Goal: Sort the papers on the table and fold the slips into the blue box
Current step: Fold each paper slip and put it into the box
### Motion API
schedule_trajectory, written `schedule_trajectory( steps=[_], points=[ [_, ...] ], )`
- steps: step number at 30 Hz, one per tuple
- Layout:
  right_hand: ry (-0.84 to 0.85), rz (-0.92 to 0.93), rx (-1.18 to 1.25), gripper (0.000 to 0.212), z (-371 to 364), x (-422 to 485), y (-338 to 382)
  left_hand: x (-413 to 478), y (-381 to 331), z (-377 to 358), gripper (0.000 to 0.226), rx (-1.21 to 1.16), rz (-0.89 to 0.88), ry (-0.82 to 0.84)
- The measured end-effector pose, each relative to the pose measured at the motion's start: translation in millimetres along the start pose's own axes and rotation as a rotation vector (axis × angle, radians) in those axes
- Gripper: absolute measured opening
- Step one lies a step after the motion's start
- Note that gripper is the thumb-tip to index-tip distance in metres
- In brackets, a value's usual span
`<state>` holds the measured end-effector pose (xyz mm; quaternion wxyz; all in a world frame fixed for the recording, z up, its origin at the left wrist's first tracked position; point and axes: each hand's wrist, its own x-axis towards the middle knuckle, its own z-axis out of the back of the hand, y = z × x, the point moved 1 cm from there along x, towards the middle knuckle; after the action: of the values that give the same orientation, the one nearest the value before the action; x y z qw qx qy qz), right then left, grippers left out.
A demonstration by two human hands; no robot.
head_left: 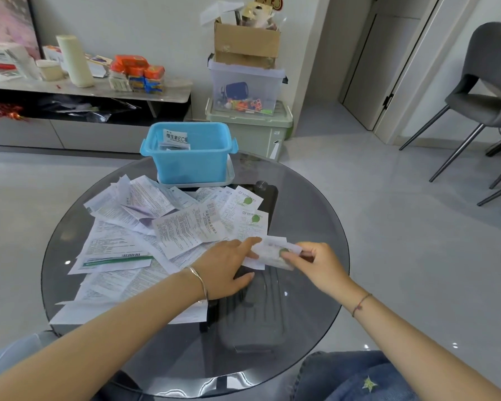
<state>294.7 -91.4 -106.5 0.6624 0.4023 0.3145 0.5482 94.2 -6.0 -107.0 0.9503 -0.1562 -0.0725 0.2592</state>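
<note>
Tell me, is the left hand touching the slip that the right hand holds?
Touching. The head view shows the left hand laying its forefinger flat on the slip, with no gap between them, while the right hand pinches the slip's other end.

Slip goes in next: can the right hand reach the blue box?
Likely yes: the blue box is open-topped; only flat papers lie between it and the right hand holding the slip.

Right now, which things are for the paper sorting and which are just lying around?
For the job: small white slip with a green mark, touched by the left hand and pinched by the right hand; heap of white printed papers; blue plastic box.

Just lying about: brown cardboard box; clear plastic bin of toys; grey padded chair; orange packets.
</note>
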Motion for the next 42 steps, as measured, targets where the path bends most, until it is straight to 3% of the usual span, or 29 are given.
schedule_trajectory(
  steps=[3,10,26,42],
  points=[
    [-0.054,-0.065,0.071,0.004,-5,11,0,-4,1,2,0.068,-0.031,0.019,-0.045],
    [-0.118,-0.122,-0.006,0.015,-12,29,-6,-8,-2,-4,0.075,0.065,0.007,-0.002],
    [-0.134,-0.095,-0.202,0.016,-19,42,-9,-13,-3,-10,0.091,0.15,0.011,0.092],
    [-0.158,-0.131,-0.225,0.018,-21,43,-8,-11,-4,-13,0.083,0.218,-0.001,0.127]
  ],
)
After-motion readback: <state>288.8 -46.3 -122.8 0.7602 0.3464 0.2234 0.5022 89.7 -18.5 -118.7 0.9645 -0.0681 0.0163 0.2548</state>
